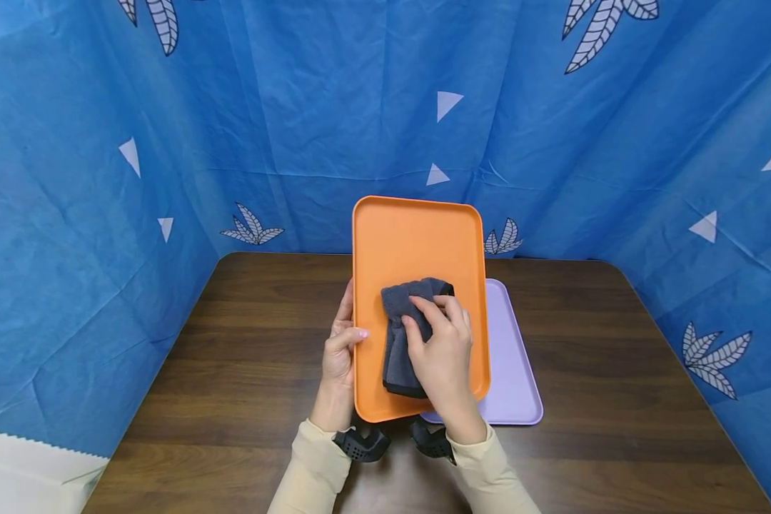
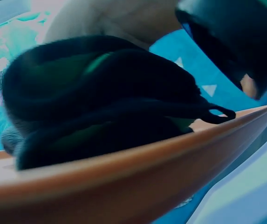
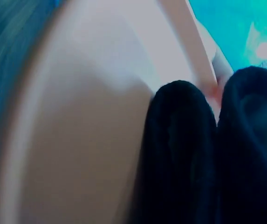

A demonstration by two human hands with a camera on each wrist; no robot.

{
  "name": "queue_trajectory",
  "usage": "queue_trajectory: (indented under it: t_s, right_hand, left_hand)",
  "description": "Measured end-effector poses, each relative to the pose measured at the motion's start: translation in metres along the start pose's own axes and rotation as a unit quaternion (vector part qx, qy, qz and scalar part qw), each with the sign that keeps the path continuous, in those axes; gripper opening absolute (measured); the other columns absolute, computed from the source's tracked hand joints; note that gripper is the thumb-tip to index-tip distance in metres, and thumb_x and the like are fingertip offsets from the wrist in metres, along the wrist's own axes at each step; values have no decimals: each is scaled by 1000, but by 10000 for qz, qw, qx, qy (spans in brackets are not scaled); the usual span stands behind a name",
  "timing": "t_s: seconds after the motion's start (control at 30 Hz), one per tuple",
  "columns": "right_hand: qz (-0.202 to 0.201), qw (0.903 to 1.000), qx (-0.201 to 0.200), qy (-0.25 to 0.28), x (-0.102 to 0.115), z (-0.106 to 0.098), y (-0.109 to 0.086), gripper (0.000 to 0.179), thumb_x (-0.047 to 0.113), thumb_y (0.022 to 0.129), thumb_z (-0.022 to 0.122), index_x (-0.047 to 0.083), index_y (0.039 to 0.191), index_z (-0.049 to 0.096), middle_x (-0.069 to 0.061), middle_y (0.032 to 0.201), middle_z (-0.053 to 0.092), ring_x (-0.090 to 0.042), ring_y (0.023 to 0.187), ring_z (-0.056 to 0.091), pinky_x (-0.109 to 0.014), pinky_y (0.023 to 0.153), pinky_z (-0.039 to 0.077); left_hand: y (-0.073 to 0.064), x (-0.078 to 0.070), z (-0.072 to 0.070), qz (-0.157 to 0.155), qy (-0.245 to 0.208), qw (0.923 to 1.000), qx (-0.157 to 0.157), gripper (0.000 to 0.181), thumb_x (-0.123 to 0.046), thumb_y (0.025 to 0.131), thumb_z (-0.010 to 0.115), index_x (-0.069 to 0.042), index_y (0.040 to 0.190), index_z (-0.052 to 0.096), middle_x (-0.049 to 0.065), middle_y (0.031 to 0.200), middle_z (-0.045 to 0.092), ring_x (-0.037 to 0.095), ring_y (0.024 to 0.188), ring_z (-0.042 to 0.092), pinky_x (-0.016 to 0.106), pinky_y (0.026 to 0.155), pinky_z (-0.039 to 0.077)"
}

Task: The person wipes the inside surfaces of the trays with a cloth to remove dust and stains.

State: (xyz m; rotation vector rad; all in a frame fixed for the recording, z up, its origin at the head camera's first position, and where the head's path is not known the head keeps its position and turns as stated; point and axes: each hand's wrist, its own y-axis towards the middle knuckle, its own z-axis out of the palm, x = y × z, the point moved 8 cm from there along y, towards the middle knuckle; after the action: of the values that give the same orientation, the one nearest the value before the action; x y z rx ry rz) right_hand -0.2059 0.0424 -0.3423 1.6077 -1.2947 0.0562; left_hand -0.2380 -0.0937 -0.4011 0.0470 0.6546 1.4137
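My left hand [image 1: 339,364] grips an orange tray [image 1: 417,239] by its left side, thumb over the rim and fingers behind. The tray is raised and tilted so that its inside faces me. On its lower half lies a folded dark grey cloth [image 1: 401,360] with black edging. My right hand [image 1: 443,357] is over the cloth, thumb and fingertips bent together and pinching its upper part. In the left wrist view, the thick folds of the cloth [image 2: 100,98] and a small loop [image 2: 222,114] stand above the tray's rim [image 2: 124,179].
A light purple tray [image 1: 512,378] lies on the dark wooden table [image 1: 604,371], partly hidden behind the orange one. Blue patterned fabric [image 1: 334,107] hangs at the back and sides. At the lower left is a white surface [image 1: 26,475].
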Motion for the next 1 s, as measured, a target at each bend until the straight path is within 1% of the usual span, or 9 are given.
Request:
queue_trajectory:
  t_s: [0.23, 0.37, 0.43, 0.63, 1.0]
  right_hand:
    - [-826, 9963, 177, -178, 33, 10, -8, 26, 11, 80, 79, 7, 105, 75, -16, 105, 62, -31, 89, 54, -42, 74, 49]
    - [-1069, 9938, 248, -194, 42, 12, -10, 25, 11, 80, 79, 8, 104, 75, -15, 105, 63, -31, 90, 54, -42, 75, 49]
    - [-1086, 9936, 247, -182, 43, 11, -10, 25, 11, 79, 79, 8, 104, 75, -15, 105, 63, -31, 91, 54, -42, 76, 49]
    - [-1113, 9934, 240, -139, 41, 11, -10, 25, 11, 79, 80, 8, 104, 75, -15, 105, 64, -31, 91, 54, -43, 76, 50]
    - [-973, 9941, 475, -54, 33, 9, -5, 27, 9, 78, 81, 11, 105, 76, -12, 106, 64, -29, 94, 56, -42, 80, 53]
  left_hand:
    - [0, 1, 0, 3, -16, 10000, -30, 85, 20, 74, 21, -19, 146, 46, 3, 139, 55, 17, 123, 55, 28, 103, 46]
    - [-1, -2, 0, 113, 12, 9999, 11, 86, 22, 74, 24, -18, 147, 45, 4, 141, 54, 17, 126, 54, 27, 104, 45]
    - [-1, -3, 1, 151, 19, 9999, 37, 86, 22, 74, 24, -18, 147, 44, 4, 142, 54, 17, 126, 54, 27, 104, 45]
    - [-1, -2, 2, 124, 23, 9999, 83, 86, 22, 74, 23, -17, 148, 43, 5, 141, 54, 17, 125, 54, 27, 103, 45]
    - [-1, -1, 3, 131, -71, 9999, 22, 88, 21, 73, 19, -20, 146, 46, 4, 139, 55, 17, 124, 55, 28, 100, 48]
